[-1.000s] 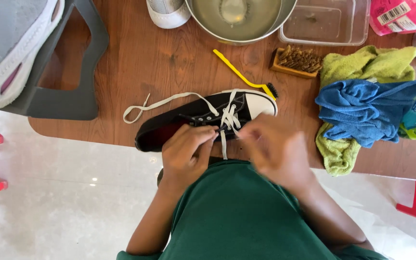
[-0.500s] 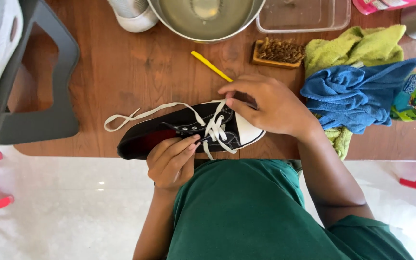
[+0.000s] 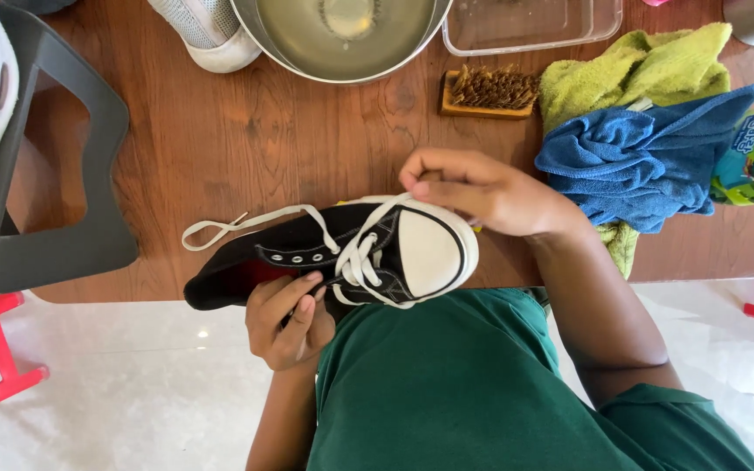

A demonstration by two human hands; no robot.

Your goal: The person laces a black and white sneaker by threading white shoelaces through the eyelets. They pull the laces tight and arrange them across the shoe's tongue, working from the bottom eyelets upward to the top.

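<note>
Surface: wooden table [image 3: 220, 148], edge toward the person, pale tiled floor below it.
Shoe: black sneaker [image 3: 333, 253] with a white toe cap, lying on its side at the near table edge, toe to the right, partly overhanging the edge.
Lace: white lace [image 3: 246, 225] threaded through the eyelets nearer the toe; a loose loop trails left over the wood, and the eyelets nearer the opening look bare.
Left hand: left hand [image 3: 290, 318] comes up from below the table edge, fingers curled on the shoe's near side by the eyelets, steadying it; wrist bent upward.
Right hand: right hand [image 3: 482, 192] reaches over the toe from the right, forearm slanting down toward the body; thumb and fingertips pinched close together at the top of the toe cap, apparently on a strand of lace, though the grip itself is too small to tell for sure.
Step in hand: by the look of it, working the lace at the toe end, one hand bracing and the other pulling.
Next move calls for: a firm hold on the shoe so it does not slide off the edge, and a fine pinch on the lace.
Nearby: metal bowl [image 3: 346, 35] of water at the far edge, scrub brush [image 3: 489, 92] beside it, blue cloth [image 3: 639, 161] over a green cloth [image 3: 630, 78] to the right, clear tub [image 3: 534, 26], grey chair [image 3: 54, 227] on the left.
</note>
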